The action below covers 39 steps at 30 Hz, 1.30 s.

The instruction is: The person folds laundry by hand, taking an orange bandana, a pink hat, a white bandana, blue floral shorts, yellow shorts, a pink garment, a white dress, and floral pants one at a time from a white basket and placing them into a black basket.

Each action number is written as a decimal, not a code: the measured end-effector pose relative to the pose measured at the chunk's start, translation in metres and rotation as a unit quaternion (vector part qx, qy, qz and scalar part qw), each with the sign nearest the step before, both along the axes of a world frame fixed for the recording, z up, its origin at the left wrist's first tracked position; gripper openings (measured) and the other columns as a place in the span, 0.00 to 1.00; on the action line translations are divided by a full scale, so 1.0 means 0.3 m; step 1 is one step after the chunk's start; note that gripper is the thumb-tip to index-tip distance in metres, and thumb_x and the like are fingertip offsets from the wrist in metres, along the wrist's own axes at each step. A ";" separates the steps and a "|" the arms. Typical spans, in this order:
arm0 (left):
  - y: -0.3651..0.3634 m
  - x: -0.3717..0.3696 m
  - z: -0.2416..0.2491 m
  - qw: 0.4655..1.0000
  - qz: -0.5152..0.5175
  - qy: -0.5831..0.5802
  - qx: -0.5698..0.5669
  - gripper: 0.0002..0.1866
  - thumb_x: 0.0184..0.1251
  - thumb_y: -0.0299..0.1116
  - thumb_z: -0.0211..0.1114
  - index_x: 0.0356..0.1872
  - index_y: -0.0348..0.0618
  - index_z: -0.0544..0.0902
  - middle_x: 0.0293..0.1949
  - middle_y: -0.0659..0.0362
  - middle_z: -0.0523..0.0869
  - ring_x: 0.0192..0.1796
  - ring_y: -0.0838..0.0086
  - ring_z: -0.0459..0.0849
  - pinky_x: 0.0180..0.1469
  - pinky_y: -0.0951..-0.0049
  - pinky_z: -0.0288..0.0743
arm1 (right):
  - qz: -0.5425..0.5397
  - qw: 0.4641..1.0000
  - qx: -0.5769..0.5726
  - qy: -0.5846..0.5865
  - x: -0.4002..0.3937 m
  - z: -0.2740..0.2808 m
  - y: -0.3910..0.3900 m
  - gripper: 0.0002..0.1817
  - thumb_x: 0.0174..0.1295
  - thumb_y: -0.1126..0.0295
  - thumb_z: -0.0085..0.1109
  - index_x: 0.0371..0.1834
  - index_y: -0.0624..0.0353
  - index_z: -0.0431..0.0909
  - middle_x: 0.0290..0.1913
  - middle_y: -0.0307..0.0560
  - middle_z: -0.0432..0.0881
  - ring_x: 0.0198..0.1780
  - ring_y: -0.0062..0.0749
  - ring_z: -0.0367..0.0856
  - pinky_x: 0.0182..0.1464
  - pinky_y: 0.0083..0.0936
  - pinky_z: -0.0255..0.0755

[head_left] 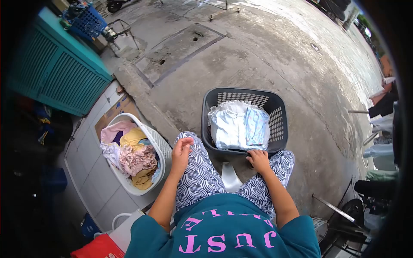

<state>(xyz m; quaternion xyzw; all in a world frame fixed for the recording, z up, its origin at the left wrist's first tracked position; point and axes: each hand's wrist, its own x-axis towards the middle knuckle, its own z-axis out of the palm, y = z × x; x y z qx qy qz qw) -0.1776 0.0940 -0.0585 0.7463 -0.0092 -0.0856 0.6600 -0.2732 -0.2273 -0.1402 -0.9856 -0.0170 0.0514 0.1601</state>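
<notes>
Between my knees and slightly ahead, a dark grey laundry basket stands on the concrete. Inside lie folded light garments, with a white garment on the left and a pale blue patterned garment on the right. My right hand is at the basket's near rim, fingers over the edge and thumb lower down. Above my left knee is my left hand, its fingers loosely bent and apart, holding nothing. To my left, a white laundry basket is heaped with crumpled clothes in pink, yellow and floral print.
A teal louvred shutter stands at the upper left, with a blue crate behind it. Hanging clothes and a metal bar are on the right. A red bag lies at the lower left. A concrete ledge edges the tiles.
</notes>
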 end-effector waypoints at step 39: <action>0.413 0.133 0.567 0.998 0.007 -0.062 -0.022 0.19 0.63 0.20 0.43 0.55 0.44 0.70 0.46 0.58 0.77 0.47 0.79 0.76 0.50 0.79 0.69 | 0.193 0.862 0.464 -0.068 0.506 0.632 0.640 0.10 0.57 0.73 0.53 0.43 0.56 0.76 0.55 0.47 0.72 0.59 0.39 0.66 0.59 0.30 0.59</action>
